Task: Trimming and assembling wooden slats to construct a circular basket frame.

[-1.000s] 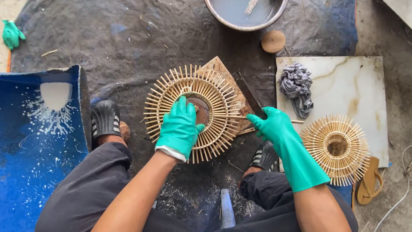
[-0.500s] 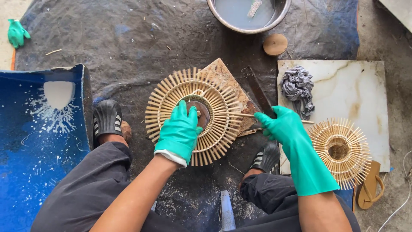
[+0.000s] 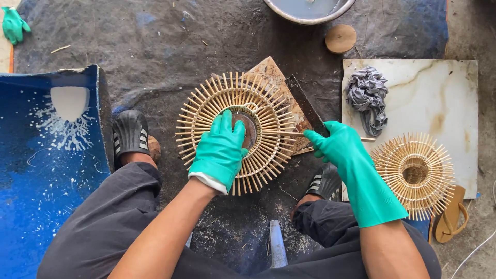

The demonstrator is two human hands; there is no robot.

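Note:
A round piece made of thin bamboo sticks fanned out like a sunburst [image 3: 258, 111] lies on a wooden board [image 3: 271, 72] on the ground. My left hand [image 3: 221, 149], in a green rubber glove, presses down on its lower left part beside the round hub. My right hand [image 3: 338, 145], also gloved green, grips a dark flat blade [image 3: 305, 103] that slants up to the left; one thin stick runs under the fingers toward the sunburst's right rim.
A second sunburst piece [image 3: 413, 173] rests on a pale marble slab [image 3: 439, 93] with a grey rag [image 3: 368, 95]. A metal basin [image 3: 310, 10], a wooden disc [image 3: 341, 38], a blue drum half [image 3: 41, 170], a spare green glove [image 3: 14, 24] and a tan sandal [image 3: 450, 217] surround me.
My right hand with the blade has lifted slightly and shifted right of the sunburst's rim. My left hand stays pressed on the piece.

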